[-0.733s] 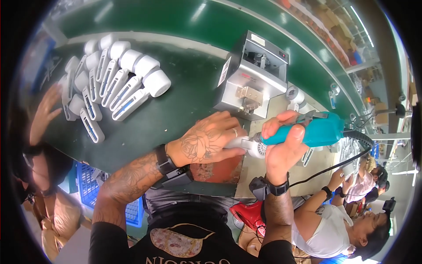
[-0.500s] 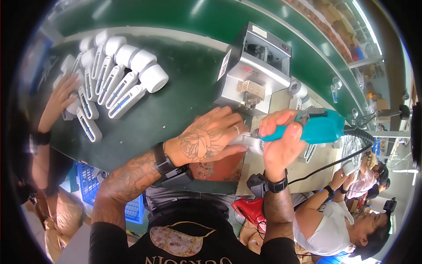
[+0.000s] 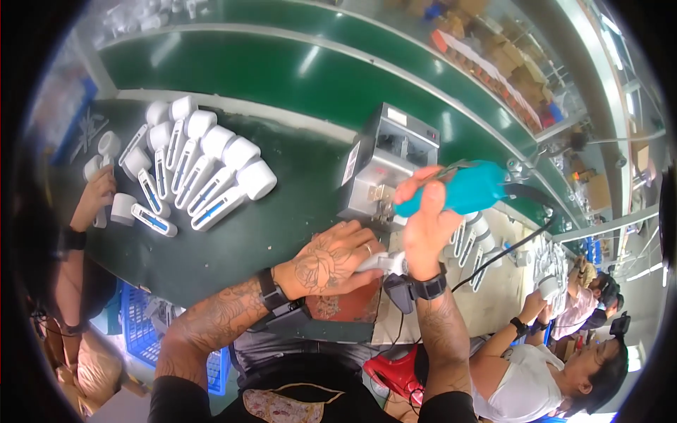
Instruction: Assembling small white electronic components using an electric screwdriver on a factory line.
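My left hand (image 3: 331, 259) rests low over the bench edge, fingers closed around a white plastic handled part (image 3: 384, 262) with a round end. Part of that piece is hidden behind my right wrist. My right hand (image 3: 425, 229) is wrapped around a teal electric screwdriver (image 3: 469, 187), held roughly level with its cord trailing to the right. The screwdriver's front end points left, close to the front of a grey metal screw feeder (image 3: 381, 176). Whether its bit touches the feeder, I cannot tell.
Several white round-headed parts with slotted handles (image 3: 204, 187) fan out on the green bench (image 3: 282, 211). A co-worker's hand (image 3: 95, 197) holds one at far left. More lie right of the feeder. Blue crates (image 3: 141, 328) stand below; another person (image 3: 525, 374) works at right.
My right hand has lifted the screwdriver off the white part and brought it up to the feeder's front. My left hand still holds the part. The whole view has shifted.
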`<state>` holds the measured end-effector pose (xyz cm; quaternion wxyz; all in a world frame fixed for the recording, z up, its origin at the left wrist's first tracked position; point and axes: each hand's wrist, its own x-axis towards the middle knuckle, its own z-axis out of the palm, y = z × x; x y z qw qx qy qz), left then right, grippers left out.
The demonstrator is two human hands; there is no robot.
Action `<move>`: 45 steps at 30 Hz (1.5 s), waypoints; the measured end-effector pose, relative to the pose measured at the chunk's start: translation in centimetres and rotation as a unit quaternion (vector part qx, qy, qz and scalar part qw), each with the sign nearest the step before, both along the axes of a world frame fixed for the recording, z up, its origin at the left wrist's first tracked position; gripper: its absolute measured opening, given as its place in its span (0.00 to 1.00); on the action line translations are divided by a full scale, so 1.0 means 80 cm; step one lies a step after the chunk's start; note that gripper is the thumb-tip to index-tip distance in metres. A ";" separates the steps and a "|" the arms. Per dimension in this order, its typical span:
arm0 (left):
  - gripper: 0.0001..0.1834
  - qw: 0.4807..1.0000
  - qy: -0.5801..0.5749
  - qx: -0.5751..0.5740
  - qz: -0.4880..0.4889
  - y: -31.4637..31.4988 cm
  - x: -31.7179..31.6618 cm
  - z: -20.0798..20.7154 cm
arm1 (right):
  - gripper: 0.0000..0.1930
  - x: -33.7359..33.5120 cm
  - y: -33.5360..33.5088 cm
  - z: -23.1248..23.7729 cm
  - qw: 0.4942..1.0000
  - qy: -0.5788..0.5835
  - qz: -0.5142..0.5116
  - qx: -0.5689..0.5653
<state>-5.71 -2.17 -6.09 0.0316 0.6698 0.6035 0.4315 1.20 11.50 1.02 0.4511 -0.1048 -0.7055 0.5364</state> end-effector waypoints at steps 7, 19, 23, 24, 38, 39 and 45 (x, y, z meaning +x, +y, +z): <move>0.19 1.000 0.012 -0.022 -0.016 -0.009 0.006 0.005 | 0.16 0.025 -0.004 -0.021 0.998 -0.010 0.028 -0.063; 0.16 1.000 -0.005 -0.027 -0.008 -0.002 -0.005 0.008 | 0.37 0.098 -0.050 0.016 0.993 -0.022 -0.061 -0.097; 0.17 0.998 -0.036 -0.042 -0.018 0.006 0.001 0.007 | 0.39 0.107 -0.042 0.011 0.995 -0.025 -0.015 -0.101; 0.17 0.998 -0.040 -0.052 -0.017 0.005 0.004 0.007 | 0.39 0.108 -0.042 0.011 0.995 -0.031 -0.006 -0.094; 0.16 0.999 -0.029 -0.038 -0.019 0.009 0.003 -0.003 | 0.35 0.108 -0.040 -0.023 0.989 -0.037 -0.028 -0.137; 0.16 0.999 -0.028 -0.042 -0.015 0.009 0.001 -0.001 | 0.35 0.107 -0.036 -0.015 0.991 -0.021 -0.026 -0.127; 0.17 0.998 -0.027 -0.051 -0.013 0.007 0.002 0.002 | 0.37 0.106 -0.041 -0.005 0.993 -0.031 -0.022 -0.115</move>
